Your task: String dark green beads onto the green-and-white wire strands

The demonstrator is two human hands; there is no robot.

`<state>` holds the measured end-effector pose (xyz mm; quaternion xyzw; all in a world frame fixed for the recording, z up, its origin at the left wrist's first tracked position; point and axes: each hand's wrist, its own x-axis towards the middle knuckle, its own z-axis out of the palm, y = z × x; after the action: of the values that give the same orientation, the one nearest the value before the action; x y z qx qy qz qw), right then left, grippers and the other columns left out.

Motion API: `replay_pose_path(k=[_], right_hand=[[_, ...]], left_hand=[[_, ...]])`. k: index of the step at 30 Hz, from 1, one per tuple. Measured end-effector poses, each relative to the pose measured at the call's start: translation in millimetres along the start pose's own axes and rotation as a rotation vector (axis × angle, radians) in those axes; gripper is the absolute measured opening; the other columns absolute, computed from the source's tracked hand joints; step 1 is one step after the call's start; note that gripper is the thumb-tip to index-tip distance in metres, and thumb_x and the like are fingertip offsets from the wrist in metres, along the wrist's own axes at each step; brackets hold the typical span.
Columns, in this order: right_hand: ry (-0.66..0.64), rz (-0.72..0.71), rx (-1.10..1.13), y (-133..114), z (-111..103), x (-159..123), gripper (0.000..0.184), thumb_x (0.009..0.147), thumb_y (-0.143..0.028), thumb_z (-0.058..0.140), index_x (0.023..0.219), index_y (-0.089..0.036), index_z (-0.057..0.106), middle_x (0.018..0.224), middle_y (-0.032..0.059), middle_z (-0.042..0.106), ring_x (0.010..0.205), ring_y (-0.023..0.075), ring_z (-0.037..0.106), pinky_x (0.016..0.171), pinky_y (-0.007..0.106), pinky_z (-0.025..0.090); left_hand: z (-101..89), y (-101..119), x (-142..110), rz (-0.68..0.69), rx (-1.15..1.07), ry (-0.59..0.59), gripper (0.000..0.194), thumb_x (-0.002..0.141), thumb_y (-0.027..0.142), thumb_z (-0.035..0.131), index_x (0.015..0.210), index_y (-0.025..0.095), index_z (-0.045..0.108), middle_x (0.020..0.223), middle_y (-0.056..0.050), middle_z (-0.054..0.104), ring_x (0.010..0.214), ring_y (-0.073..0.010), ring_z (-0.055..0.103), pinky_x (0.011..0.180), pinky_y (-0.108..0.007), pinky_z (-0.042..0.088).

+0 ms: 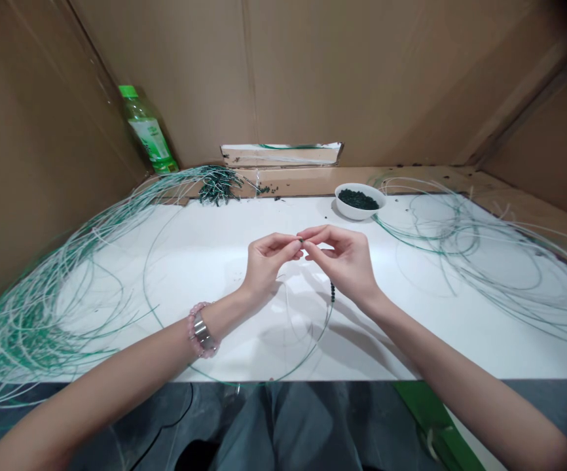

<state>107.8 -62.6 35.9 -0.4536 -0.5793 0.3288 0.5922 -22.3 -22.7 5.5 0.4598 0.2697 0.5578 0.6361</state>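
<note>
— Left hand (270,261) and right hand (345,258) meet, fingertips pinching a tiny dark piece (302,241)!
— Barely visible between them! Below the right hand, green wire (323,332) with dark beads (332,292), its upper end hidden.
— Wire bundle (42,314), left of both, cut off!

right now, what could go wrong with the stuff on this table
The tiny dark piece at the fingertips of the left hand and right hand could slip away. Dark beads on the green strand might slide off. Loose strands beside the white bowl could snag and tip it.
</note>
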Motion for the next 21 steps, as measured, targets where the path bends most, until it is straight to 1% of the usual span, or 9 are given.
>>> replay_pose_path(k=[3, 6, 12, 15, 21], right_hand=[[-0.019, -0.001, -0.016, -0.9, -0.1, -0.3, 0.011, 0.075, -0.019, 0.066, 0.066, -0.015, 0.062, 0.087, 0.0082, 0.068, 0.083, 0.0175, 0.066, 0.062, 0.027, 0.057], [-0.023, 0.009, -0.017, -1.9, 0.0, 0.2, 0.012, 0.075, -0.02, 0.066, 0.066, -0.015, 0.062, 0.086, 0.0079, 0.069, 0.081, 0.0166, 0.066, 0.062, 0.026, 0.056], [-0.021, 0.059, 0.049, -0.3, 0.1, 3.3, 0.013, 0.076, -0.025, 0.068, 0.067, -0.015, 0.066, 0.084, 0.0065, 0.071, 0.074, 0.0138, 0.065, 0.058, 0.023, 0.053], [-0.023, 0.077, 0.059, -0.2, -0.1, 3.8, 0.014, 0.076, -0.026, 0.068, 0.068, -0.015, 0.067, 0.084, 0.0059, 0.071, 0.072, 0.0128, 0.065, 0.059, 0.023, 0.053], [-0.026, 0.107, 0.033, -3.7, -0.1, 3.6, 0.014, 0.075, -0.027, 0.068, 0.068, -0.014, 0.066, 0.083, 0.0057, 0.07, 0.071, 0.0135, 0.065, 0.057, 0.023, 0.054]], left_hand=[[0.0, 0.0, -0.1, -0.001, 0.014, 0.009, 0.009, 0.064, 0.026, 0.079, 0.068, 0.02, 0.073, 0.065, 0.001, 0.069, 0.058, -0.0078, 0.061, 0.063, -0.021, 0.051], [0.2, -0.1, 0.0, -0.011, -0.001, 0.008, 0.01, 0.063, 0.026, 0.079, 0.067, 0.02, 0.073, 0.063, 0.001, 0.068, 0.057, -0.0069, 0.059, 0.063, -0.02, 0.05], [2.7, 2.5, -0.3, -0.039, -0.05, 0.021, 0.011, 0.061, 0.027, 0.079, 0.064, 0.019, 0.072, 0.058, 0.002, 0.063, 0.055, -0.0051, 0.053, 0.058, -0.018, 0.046], [2.7, 2.6, 0.2, -0.057, -0.064, 0.022, 0.013, 0.059, 0.026, 0.08, 0.065, 0.019, 0.072, 0.059, 0.003, 0.063, 0.054, -0.005, 0.053, 0.058, -0.018, 0.046], [2.1, 1.5, 0.2, -0.047, -0.043, 0.023, 0.012, 0.06, 0.025, 0.079, 0.066, 0.019, 0.072, 0.06, 0.003, 0.063, 0.055, -0.0057, 0.054, 0.059, -0.019, 0.047]])
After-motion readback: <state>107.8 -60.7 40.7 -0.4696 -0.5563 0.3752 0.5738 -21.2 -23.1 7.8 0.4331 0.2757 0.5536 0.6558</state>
